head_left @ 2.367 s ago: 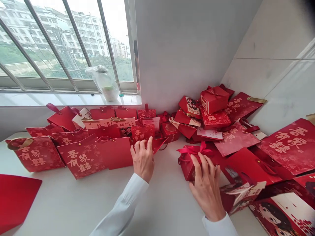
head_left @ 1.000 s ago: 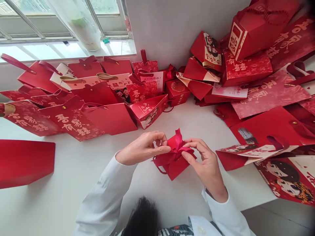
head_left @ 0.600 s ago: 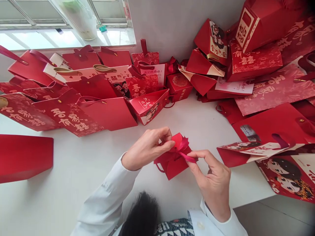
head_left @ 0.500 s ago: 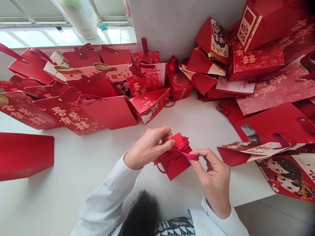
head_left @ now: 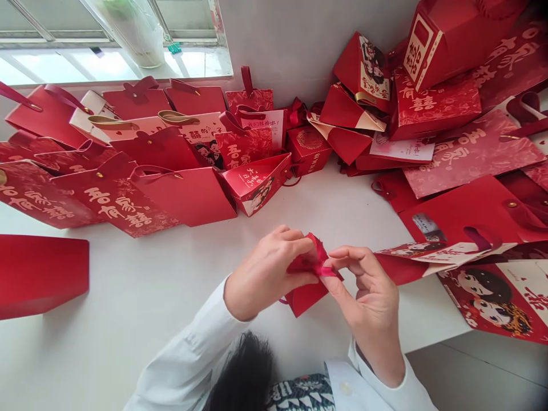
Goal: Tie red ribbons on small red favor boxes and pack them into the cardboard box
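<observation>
Two bare hands in white cuffed sleeves (head_left: 188, 359), close together above a white tabletop (head_left: 128, 319). Left hand (head_left: 268, 277): fingers curled and pressed together, pinching the top of a small red cardboard gift box (head_left: 306, 299) along with a glossy crimson satin ribbon (head_left: 319, 266). Right hand (head_left: 363, 294): thumb tip touching the ribbon, forefinger curved above it, a true pinch impossible to tell. Box tilted between both hands, over the tabletop's middle. Beyond, red paper gift bags with pale calligraphy (head_left: 128, 197) along the wall, red boxes and bags (head_left: 428, 108) heaped in the right corner.
</observation>
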### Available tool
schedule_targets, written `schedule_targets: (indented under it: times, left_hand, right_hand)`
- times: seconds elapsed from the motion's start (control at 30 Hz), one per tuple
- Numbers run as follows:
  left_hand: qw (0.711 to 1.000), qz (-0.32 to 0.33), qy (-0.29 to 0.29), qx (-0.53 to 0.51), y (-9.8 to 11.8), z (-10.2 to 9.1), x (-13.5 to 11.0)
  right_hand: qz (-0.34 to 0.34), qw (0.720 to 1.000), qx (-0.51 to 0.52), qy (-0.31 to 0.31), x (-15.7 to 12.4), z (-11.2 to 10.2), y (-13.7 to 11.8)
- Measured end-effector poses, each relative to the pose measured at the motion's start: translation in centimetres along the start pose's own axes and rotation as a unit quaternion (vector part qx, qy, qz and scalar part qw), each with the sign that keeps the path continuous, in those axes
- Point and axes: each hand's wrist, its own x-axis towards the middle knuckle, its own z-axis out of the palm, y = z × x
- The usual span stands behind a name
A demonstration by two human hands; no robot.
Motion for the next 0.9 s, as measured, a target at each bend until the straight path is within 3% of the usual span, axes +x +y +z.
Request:
schedule_targets:
  times: [0.1,0.2,0.37,0.57,0.73,0.9]
  left_hand:
    - [1.000,-0.005,0.020,-0.005,0.2,0.6,0.1]
    - [0.999,-0.027,0.007,-0.042,-0.2,0.2,0.1]
    - [0.995,-0.064,-0.013,-0.078,-0.9,-0.5,0.1]
    - [0.994,-0.087,0.025,-0.067,-0.7,0.2,0.4]
    - [0.994,-0.099,0.045,-0.028,-0.6,0.5,0.5]
    - [0.993,-0.102,0.059,-0.027,-0.1,1.2,0.6]
  right_hand:
    - [-0.029,0.999,0.001,-0.024,0.4,-0.5,0.2]
    - [-0.073,0.995,-0.064,-0.036,1.5,-1.2,0.9]
    - [-0.133,0.968,-0.162,-0.139,2.9,-1.3,1.9]
    - [-0.232,0.932,-0.276,-0.043,1.6,-1.3,1.5]
    - [-0.266,0.900,-0.342,-0.051,-0.3,-1.3,0.8]
    - [-0.257,0.897,-0.353,-0.076,-1.5,-0.9,0.4]
